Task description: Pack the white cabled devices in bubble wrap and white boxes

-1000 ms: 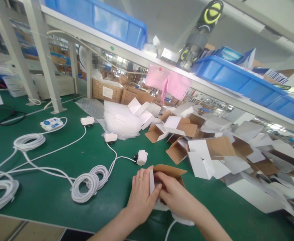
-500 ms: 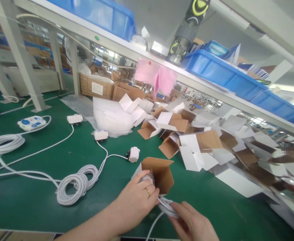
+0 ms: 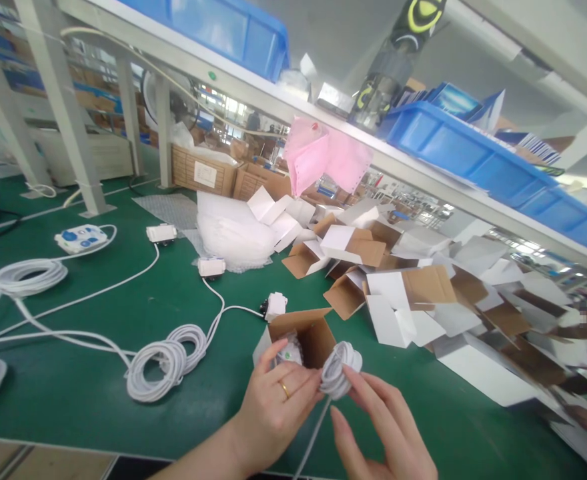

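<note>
Two hands at a small open box on the green bench

The left hand [image 3: 273,400] gripped the open cardboard box [image 3: 306,337], a white part showing inside, while the right hand [image 3: 378,427] pinched a coiled white cable [image 3: 340,369] at its mouth; a heap of flattened boxes [image 3: 423,300] lay just beyond.

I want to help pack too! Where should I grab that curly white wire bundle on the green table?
Grab the coiled white cable across its bunched loops, coming down from above. It lies flat on the green table, so the top is open, and squeezing all loops together keeps it from unwinding. Avoid the loose tail running to the plug.
</note>
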`<state>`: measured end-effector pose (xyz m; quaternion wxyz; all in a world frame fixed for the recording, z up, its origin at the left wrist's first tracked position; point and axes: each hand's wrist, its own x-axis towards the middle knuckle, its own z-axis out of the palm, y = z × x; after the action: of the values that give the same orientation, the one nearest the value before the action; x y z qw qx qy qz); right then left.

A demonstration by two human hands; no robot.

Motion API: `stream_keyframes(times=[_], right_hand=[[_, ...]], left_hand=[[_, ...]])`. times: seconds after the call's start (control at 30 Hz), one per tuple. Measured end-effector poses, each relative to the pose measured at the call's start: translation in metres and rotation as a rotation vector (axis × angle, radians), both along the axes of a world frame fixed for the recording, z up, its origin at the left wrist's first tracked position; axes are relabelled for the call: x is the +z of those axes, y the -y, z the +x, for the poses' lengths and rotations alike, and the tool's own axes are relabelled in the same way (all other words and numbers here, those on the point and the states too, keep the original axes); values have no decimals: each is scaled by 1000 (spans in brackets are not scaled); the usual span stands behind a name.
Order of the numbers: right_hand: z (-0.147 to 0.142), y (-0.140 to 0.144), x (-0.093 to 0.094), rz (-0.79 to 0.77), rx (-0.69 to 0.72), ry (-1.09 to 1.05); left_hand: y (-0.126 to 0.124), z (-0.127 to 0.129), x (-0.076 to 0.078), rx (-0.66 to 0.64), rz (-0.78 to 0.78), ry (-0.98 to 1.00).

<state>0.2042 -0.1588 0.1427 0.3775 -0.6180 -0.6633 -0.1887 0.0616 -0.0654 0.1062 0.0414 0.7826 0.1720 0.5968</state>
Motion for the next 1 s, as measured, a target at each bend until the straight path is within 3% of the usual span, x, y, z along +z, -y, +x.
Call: stream_keyframes(times=[0.1,0.23,0.37,0.47,0.67,0.83,1.0], right_hand=[[-12,-10,0,30,-52,-78],[-9,-14,-1,-7,-79,-80],[5,-17,4,-97,45,-25],[11,-33,21,-277,145,38],[2,-71,58,-818,-53,279],[1,-80,64,-849,-136,366],[11,-76,63,-910,-34,408]], left_hand=[[2,2,-8,35,66,-36],[-2,-5,-16,123,124,-238],[-3,-9,-14,137,155,-315],[-3,-8,-12,56,185,-293],[-1,-7,-18,59,195,-448],[1,-13,-8,88,192,-392],[5,-6,-8,156,147,-351]])
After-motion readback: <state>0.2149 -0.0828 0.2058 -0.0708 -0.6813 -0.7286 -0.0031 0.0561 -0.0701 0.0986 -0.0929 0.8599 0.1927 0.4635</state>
